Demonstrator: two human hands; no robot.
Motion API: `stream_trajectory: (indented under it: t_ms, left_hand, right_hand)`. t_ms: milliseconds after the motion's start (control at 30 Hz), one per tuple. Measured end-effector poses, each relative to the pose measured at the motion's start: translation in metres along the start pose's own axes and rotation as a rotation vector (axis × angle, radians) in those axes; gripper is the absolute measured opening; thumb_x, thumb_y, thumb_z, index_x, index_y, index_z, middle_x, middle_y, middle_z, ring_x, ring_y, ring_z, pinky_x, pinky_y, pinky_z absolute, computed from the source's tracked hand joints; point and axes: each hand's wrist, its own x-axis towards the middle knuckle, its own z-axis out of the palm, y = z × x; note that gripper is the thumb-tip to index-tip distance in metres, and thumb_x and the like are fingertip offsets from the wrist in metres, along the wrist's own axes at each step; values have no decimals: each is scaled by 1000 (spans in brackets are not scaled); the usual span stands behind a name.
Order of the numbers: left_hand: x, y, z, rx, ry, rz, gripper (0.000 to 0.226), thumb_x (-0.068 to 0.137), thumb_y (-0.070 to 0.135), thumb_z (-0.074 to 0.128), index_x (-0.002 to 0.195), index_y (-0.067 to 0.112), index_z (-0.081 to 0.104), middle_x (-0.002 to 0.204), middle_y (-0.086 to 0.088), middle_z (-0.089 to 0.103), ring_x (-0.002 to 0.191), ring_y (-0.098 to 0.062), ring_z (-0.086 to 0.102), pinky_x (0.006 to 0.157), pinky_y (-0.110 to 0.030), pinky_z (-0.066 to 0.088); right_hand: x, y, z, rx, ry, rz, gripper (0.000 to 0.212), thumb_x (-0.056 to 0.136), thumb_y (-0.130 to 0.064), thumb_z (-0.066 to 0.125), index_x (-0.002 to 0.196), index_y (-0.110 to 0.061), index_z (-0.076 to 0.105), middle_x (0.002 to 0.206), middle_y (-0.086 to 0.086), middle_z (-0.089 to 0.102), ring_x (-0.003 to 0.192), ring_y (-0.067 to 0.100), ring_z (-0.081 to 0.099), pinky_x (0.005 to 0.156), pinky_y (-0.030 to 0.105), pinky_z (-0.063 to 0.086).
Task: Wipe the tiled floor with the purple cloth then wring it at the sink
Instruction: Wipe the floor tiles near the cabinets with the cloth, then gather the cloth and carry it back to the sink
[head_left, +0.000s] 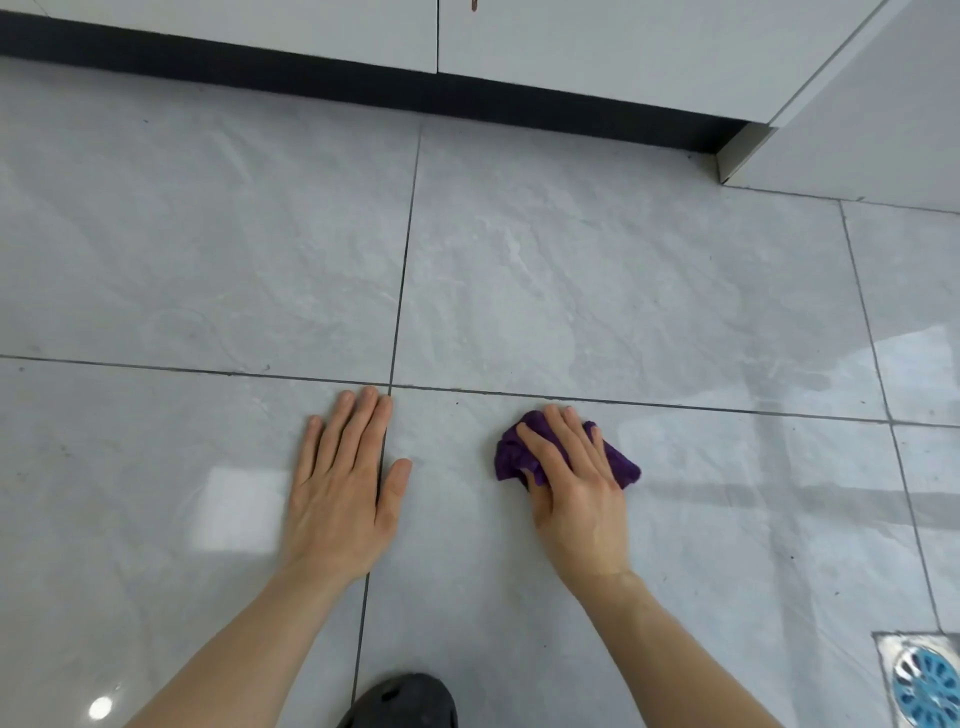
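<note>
2 bare hands press down on the grey tiled floor (597, 291) in the head view, the only view given. The left hand (340, 483) lies flat, palm down, fingers straight and close together, thumb spread to the side; it holds nothing and sits across a dark grout line (402, 270) that runs away from the person. The right hand (571, 480) rests on top of the purple cloth (511, 454), fingers curled loosely over the bunched fabric and pinning it against the tile. The cloth is crumpled into a small wad, with folds showing past the fingers on the left and past the knuckles on the right. It lies just below the cross grout line, on the tile to the right of the left hand, the 2 hands well apart.

White cabinet doors (571, 47) with a dark plinth (363, 85) stand along the far edge. A floor drain (924, 680) with a blue insert sits at the lower right corner. A dark shoe (405, 701) shows at the bottom edge, between the forearms.
</note>
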Motion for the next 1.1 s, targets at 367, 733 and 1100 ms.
stream_trajectory:
  t_ms: [367, 733, 1100]
  left_hand:
    - [2, 27, -28, -187, 20, -16, 69, 101, 55, 24, 160, 19, 29, 167, 3, 32, 155, -15, 25, 129, -33, 10]
    - [-5, 103, -73, -331, -169, 327, 83, 88, 56, 63, 156, 50, 16, 159, 34, 27, 146, 8, 25, 118, -16, 18]
    - [5, 130, -156, -127, -169, 369, 35, 82, 42, 57, 116, 41, 51, 104, 19, 64, 98, -10, 59, 91, -28, 45]
  right_hand:
    - [-17, 9, -49, -78, 67, 246, 43, 82, -2, 76, 121, -19, 69, 133, 7, 64, 101, 36, 67, 64, 39, 55]
    - [-10, -35, -91, 304, -211, 308, 65, 73, -10, 79, 123, -20, 39, 119, -9, 38, 84, 20, 59, 68, 37, 54]
    - [13, -46, -172, 438, -270, 195, 44, 72, -8, 74, 110, -26, 62, 100, -12, 66, 86, 10, 64, 69, 28, 56]
